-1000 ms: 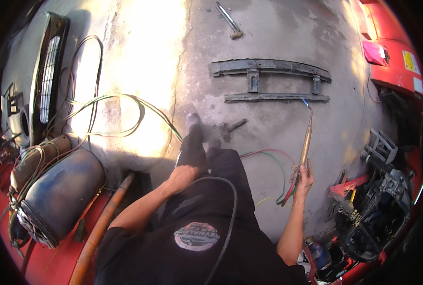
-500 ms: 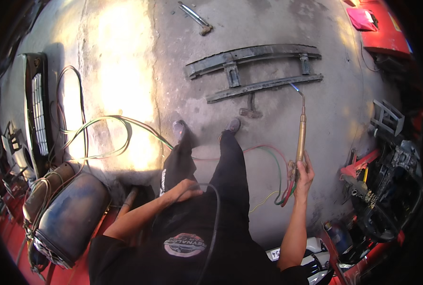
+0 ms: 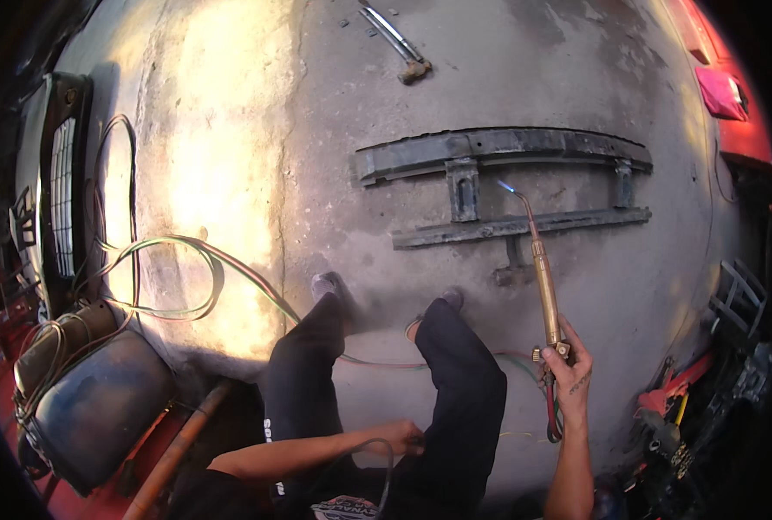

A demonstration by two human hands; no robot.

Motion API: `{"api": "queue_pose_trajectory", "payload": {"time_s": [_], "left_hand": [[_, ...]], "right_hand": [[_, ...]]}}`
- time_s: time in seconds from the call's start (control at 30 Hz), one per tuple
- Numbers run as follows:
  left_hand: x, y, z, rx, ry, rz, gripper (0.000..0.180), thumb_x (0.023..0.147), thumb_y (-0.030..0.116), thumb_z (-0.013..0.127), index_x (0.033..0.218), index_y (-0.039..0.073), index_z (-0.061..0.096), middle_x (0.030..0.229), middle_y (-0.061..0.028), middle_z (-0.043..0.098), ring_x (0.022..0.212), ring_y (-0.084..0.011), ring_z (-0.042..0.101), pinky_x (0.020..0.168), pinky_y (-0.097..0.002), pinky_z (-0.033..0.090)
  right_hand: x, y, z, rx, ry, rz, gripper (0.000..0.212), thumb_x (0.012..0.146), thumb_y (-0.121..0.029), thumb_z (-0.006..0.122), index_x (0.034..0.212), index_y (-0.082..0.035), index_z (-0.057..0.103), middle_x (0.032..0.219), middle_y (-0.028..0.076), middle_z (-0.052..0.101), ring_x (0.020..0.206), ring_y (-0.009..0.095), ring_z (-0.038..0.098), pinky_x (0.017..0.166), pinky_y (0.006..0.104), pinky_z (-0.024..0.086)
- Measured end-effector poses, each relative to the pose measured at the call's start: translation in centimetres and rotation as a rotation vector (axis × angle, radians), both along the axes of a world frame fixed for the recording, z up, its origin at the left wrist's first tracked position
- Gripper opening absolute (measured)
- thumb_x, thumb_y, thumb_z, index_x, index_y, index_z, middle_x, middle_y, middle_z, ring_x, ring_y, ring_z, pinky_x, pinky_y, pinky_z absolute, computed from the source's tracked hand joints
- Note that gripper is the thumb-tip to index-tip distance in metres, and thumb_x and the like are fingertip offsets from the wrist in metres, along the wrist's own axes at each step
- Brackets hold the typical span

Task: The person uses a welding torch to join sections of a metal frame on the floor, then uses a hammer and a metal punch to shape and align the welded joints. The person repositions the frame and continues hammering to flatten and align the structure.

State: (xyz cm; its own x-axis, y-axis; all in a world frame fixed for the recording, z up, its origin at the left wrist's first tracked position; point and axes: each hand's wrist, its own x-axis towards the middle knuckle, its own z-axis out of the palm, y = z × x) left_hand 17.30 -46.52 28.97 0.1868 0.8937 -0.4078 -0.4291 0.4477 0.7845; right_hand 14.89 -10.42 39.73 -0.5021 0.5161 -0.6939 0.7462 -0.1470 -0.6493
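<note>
A lit brass gas torch [image 3: 548, 295] is in my right hand [image 3: 570, 368], which is closed round its valve end. Its bent tip carries a small blue flame, seen above the gap between the two rails of a grey metal bumper beam [image 3: 524, 149]. The beam lies on the floor, its rails joined by short brackets. My left hand [image 3: 400, 438] is curled closed over my thigh; whatever its fingers hold, if anything, is hidden. A hammer [image 3: 516, 275] lies partly under the beam's near rail.
Red and green hoses [image 3: 204, 247] loop across the floor at left, beside a dark gas cylinder [image 3: 104, 407] and a car bumper [image 3: 63, 191]. Metal shock-absorber-like rods [image 3: 390, 35] lie at the far side. Car parts [image 3: 737, 299] crowd the right edge.
The torch flame has moved left, from the near rail to above the gap. My left hand has shifted from my waist toward the right thigh. The view has shifted, and my knees are more bent.
</note>
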Motion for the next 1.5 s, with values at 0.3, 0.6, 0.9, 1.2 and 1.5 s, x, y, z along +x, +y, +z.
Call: {"api": "queue_pose_trajectory", "payload": {"time_s": [0.3,0.6,0.9,1.2,1.5], "left_hand": [[-19.3,19.8,-20.1,-0.179,-0.427,0.842,0.050,0.101,0.044,0.065,0.114,-0.004,0.067,0.073,-0.0049,0.067,0.046,-0.0060,0.047,0.043,-0.0259,0.039],[-20.9,23.0,-28.4,0.118,-0.744,0.964,0.043,0.100,0.038,0.069,0.104,-0.004,0.065,0.069,-0.0040,0.063,0.041,-0.0052,0.042,0.037,-0.0245,0.035],[-22.1,21.9,-29.4,0.195,-0.875,1.031,0.045,0.099,0.042,0.069,0.094,-0.003,0.065,0.057,-0.0002,0.054,0.038,-0.0064,0.037,0.036,-0.0260,0.035],[-22.8,23.4,-30.2,0.294,-0.910,1.089,0.045,0.100,0.040,0.067,0.095,-0.004,0.064,0.085,-0.0171,0.071,0.046,-0.0076,0.043,0.038,-0.0281,0.037],[-23.1,23.6,-31.0,0.263,-0.908,1.126,0.046,0.101,0.040,0.065,0.098,-0.006,0.062,0.088,-0.0191,0.071,0.047,-0.0091,0.043,0.040,-0.0287,0.038]], "right_hand": [[-10.3,-1.8,-14.5,0.147,-0.259,0.473,0.064,0.082,-0.002,0.075,0.143,0.002,0.056,0.093,0.008,0.066,0.080,0.011,0.060,0.071,0.0273,0.050],[-14.3,-5.7,-19.0,0.817,-0.278,1.043,0.063,0.079,-0.004,0.075,0.140,-0.003,0.060,0.079,0.015,0.057,0.069,0.029,0.059,0.066,0.0379,0.048],[-19.0,-8.5,-18.8,0.668,-0.418,0.913,0.055,0.086,-0.013,0.073,0.137,0.003,0.060,0.090,0.015,0.070,0.069,0.014,0.060,0.064,0.0317,0.050],[-20.1,-9.1,-19.6,0.737,-0.391,0.918,0.054,0.090,-0.020,0.073,0.137,0.004,0.061,0.086,0.009,0.067,0.082,0.013,0.060,0.083,0.0312,0.051],[-20.9,-9.2,-20.5,0.705,-0.454,0.890,0.053,0.090,-0.025,0.073,0.135,0.002,0.063,0.087,0.008,0.068,0.081,0.011,0.059,0.076,0.0292,0.049]]}}
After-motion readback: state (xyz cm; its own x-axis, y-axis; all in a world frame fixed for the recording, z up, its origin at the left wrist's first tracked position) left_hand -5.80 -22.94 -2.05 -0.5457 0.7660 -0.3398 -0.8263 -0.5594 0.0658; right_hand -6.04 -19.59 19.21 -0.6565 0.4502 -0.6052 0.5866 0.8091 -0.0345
